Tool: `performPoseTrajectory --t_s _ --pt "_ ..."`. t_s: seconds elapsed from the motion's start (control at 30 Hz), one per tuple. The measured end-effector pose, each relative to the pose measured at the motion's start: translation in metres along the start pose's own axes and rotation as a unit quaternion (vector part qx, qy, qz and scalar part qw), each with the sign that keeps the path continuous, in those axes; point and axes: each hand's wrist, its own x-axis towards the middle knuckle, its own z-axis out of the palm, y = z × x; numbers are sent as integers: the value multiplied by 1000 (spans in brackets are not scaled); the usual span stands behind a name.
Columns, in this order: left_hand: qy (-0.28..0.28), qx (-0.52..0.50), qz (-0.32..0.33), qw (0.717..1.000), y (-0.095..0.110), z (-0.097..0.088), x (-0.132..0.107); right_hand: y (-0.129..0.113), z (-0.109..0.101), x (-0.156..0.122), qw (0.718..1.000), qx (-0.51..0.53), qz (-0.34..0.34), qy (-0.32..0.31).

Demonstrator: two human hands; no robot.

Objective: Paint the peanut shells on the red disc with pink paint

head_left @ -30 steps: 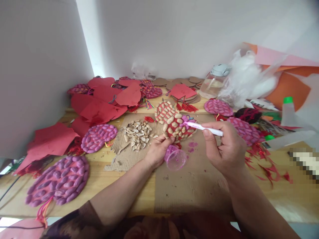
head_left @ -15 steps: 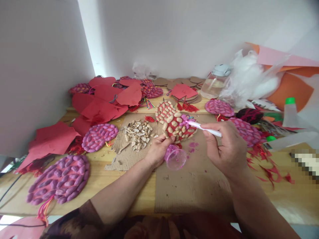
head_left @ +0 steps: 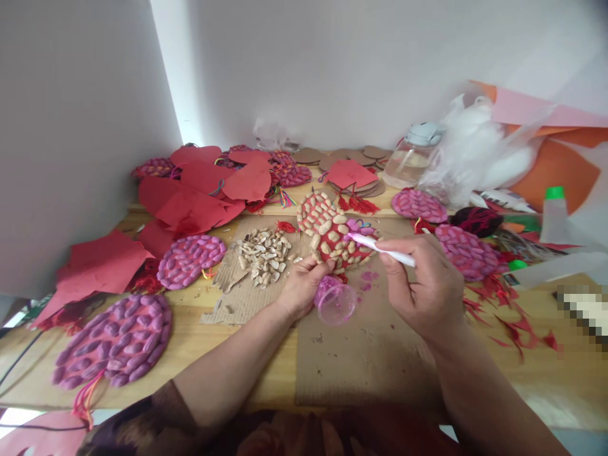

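My left hand (head_left: 304,285) is closed on the near left edge of a red craft disc (head_left: 335,237) with peanut shells stuck on it. Most of its shells are plain tan; a few at the upper right are painted purple. My right hand (head_left: 422,278) pinches a white paintbrush (head_left: 387,250), its purple tip on the shells near the painted patch. Beside my left hand is a small tub of purple paint (head_left: 327,288) with a clear round lid (head_left: 337,305). Purple spots (head_left: 368,278) mark the cardboard (head_left: 361,354) underneath.
Broken peanut shells (head_left: 266,253) lie heaped left of my left hand. Finished purple discs (head_left: 116,342) and red paper sheets (head_left: 190,209) cover the left side. A lidded jar (head_left: 411,155), a plastic bag (head_left: 479,152) and a green-capped bottle (head_left: 554,215) stand at the right.
My right hand and the paintbrush have moved slightly left, taking the tip a little down and left across the shells. My left hand and the disc stay nearly still.
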Motion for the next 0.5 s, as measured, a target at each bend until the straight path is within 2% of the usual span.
performPoseTrajectory --t_s 0.13,0.33,0.5 --pt "-7 -10 13 1000 2 3 -1 -3 1 -1 1000 -5 17 6" --pt "-13 -17 23 1000 3 6 -2 -4 6 0 1000 -11 -28 8" --pt "-9 -14 24 1000 0 3 -1 -1 3 0 998 -50 -33 18"
